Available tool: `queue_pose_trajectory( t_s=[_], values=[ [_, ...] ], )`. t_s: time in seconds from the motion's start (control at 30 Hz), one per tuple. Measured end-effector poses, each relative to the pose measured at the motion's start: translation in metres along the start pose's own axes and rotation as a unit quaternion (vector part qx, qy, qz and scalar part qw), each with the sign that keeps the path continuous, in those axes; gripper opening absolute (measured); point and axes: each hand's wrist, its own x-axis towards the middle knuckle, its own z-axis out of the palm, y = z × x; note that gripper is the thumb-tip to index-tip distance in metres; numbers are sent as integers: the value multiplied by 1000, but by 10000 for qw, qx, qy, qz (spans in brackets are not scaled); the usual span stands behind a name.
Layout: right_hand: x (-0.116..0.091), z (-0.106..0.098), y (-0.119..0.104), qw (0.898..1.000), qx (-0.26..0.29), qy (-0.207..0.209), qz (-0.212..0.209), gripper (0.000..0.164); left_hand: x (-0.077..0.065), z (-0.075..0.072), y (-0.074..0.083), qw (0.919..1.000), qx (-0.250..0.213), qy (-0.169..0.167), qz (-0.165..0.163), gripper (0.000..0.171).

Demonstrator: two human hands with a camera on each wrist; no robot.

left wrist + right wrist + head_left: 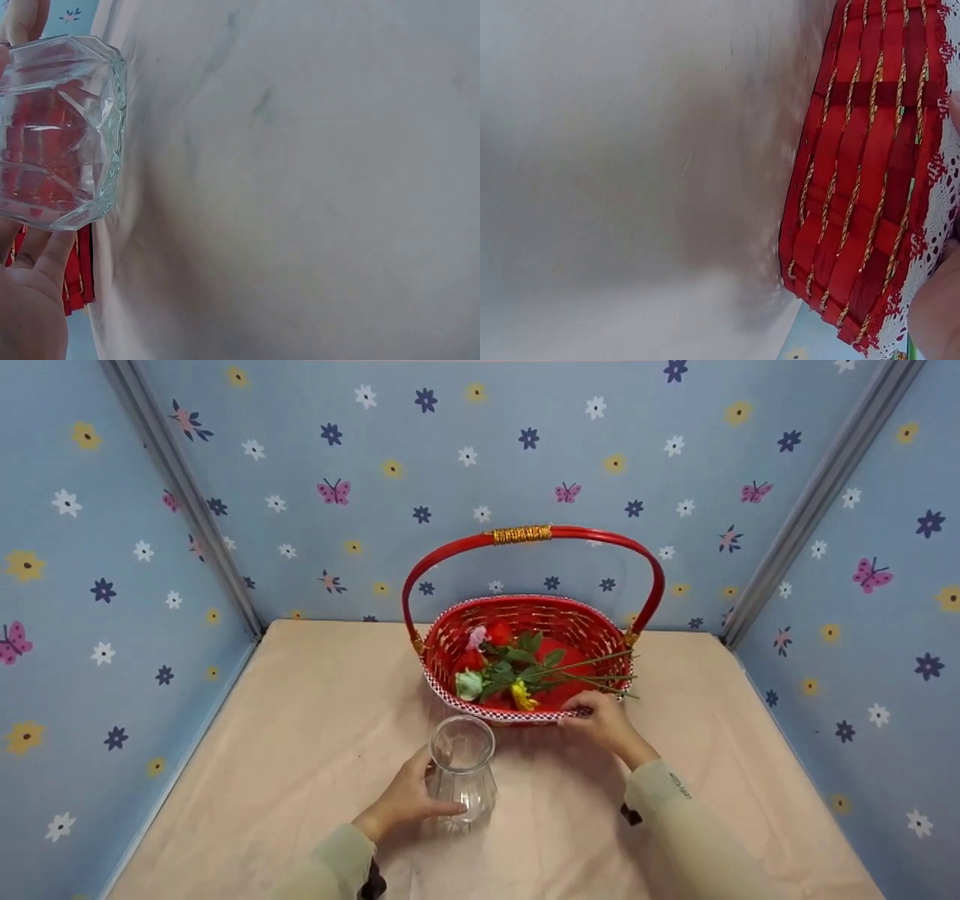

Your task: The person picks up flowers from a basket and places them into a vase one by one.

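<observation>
A clear glass vase (466, 791) stands roughly upright in front of the basket. My left hand (405, 799) grips it from the left, thumb across the near side. The left wrist view shows the vase's faceted base (105, 142); whether it touches the cloth I cannot tell. My right hand (604, 726) holds the front right rim of a red woven basket (442, 656), whose lace edging (930, 225) shows in the right wrist view. Inside the basket lie artificial flowers: a pale green rose (469, 685), a yellow flower (523, 696), a pink one (476, 638) and red ones (499, 633).
The flowers' green stems (592, 666) reach over the basket's right rim. A tall red handle (442, 553) with gold wrapping arches over the basket. Pale cloth (315, 720) covers the table, and flower-patterned panels (480, 457) enclose the back and sides.
</observation>
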Motion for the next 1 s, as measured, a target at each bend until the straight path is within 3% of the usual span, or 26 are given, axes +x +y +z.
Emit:
queue_pose_trajectory(
  t_s=[0.17,0.33,1.0],
  values=[
    [-1,-2,-2,10000,-5,2,-85,15,1,0,1,9999,1,-88,-115,118],
    [-1,-3,-3,9999,-66,-84,124,15,1,1,3,9995,15,-16,-328,118],
    [1,-7,-10,9990,-378,-244,65,16,-1,1,1,9990,163,46,-413,116]
  ],
)
